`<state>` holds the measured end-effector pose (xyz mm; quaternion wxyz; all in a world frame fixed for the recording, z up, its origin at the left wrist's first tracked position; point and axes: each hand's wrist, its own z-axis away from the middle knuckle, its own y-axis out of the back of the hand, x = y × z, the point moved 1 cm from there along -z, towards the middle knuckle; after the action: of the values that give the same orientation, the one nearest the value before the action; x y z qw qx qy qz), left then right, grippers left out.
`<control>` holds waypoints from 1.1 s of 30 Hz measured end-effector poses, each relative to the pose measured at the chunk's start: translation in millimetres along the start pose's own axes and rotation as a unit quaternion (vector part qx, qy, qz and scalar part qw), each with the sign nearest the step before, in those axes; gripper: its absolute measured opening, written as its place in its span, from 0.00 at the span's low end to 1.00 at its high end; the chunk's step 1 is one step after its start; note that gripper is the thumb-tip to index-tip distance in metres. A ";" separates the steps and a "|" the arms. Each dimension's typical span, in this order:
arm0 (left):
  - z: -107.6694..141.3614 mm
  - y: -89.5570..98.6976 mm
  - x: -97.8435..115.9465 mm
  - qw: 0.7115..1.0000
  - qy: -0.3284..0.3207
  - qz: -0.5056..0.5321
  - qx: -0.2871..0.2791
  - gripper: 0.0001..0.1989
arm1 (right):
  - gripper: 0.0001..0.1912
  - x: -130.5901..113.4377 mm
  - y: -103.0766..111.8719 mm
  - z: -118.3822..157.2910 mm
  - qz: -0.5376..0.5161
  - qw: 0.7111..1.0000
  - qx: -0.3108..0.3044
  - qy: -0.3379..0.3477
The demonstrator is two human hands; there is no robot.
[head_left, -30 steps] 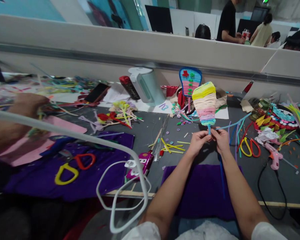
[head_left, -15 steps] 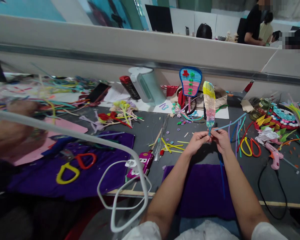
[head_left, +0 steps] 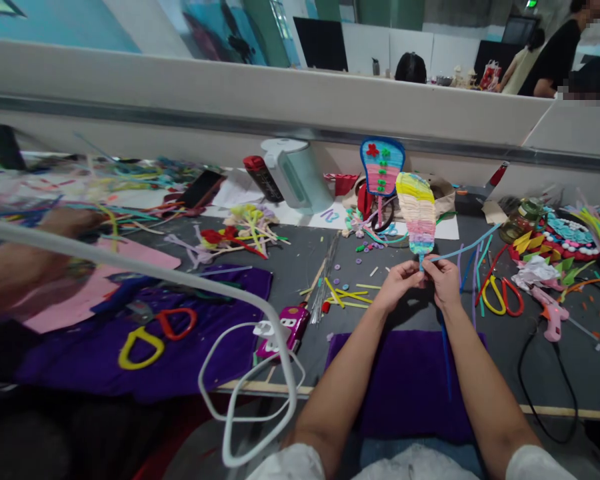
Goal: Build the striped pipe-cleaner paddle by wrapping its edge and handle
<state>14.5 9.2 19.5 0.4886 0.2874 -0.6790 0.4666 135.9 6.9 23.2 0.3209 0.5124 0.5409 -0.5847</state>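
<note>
A small fan (head_left: 417, 208) worked in yellow, cream, pink and blue bands stands upright above my hands. My left hand (head_left: 404, 283) pinches its thin blue handle from the left. Fingers of my right hand (head_left: 443, 277) close on the same handle from the right, touching my left fingertips. From the handle a light-blue pipe cleaner (head_left: 467, 247) runs out over my right hand toward the upper right. Behind the fan stands a finished-looking blue and pink fan (head_left: 382, 167) with a red flower and green bits. Below my wrists lies a purple cloth (head_left: 415, 380).
Scissors (head_left: 503, 295) and a pink glue gun (head_left: 553, 317) lie on the right. A power strip (head_left: 286, 328), a white cable (head_left: 180, 270) and a kettle (head_left: 300, 177) are to the left. A co-worker's hand (head_left: 65, 230) reaches over loose pipe cleaners at far left.
The fan has turned about its handle, from nearly edge-on to showing its broad face. Both my hands keep their grip. In the background, a person in black has moved right.
</note>
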 end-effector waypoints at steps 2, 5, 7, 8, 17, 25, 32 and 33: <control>-1.6 0.1 -2.0 0.999 -0.020 -0.002 0.035 0.18 | 0.11 1.3 0.2 0.2 0.033 0.999 0.004 0.042; -3.0 1.0 -4.9 0.995 -0.038 -0.016 0.088 0.18 | 0.10 1.4 -0.6 1.4 0.080 0.993 0.000 0.090; -2.8 1.4 -5.3 0.993 -0.042 -0.025 0.105 0.18 | 0.10 0.7 -1.3 2.2 0.090 0.992 -0.002 0.093; -2.5 1.5 -5.0 0.993 -0.043 -0.028 0.108 0.17 | 0.10 0.1 -1.7 2.5 0.089 0.992 -0.001 0.086; 0.6 1.0 -0.8 0.996 -0.061 -0.046 0.051 0.15 | 0.13 -3.1 -3.4 2.7 0.003 1.000 0.010 -0.028; 0.2 0.1 0.3 0.993 -0.084 -0.064 0.043 0.17 | 0.16 -2.8 -3.5 3.4 -0.009 1.000 0.003 -0.019; -0.1 -2.0 0.7 0.992 -0.091 -0.067 0.048 0.19 | 0.14 -6.9 -5.5 5.7 0.027 0.999 0.012 0.037; -0.2 -2.1 0.3 0.992 -0.091 -0.067 0.049 0.19 | 0.13 -7.4 -5.7 5.7 0.025 0.999 0.015 0.037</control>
<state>16.2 8.5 20.5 0.4399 0.3972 -0.6763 0.4374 131.1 1.3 31.2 0.3074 0.5518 0.5308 -0.5650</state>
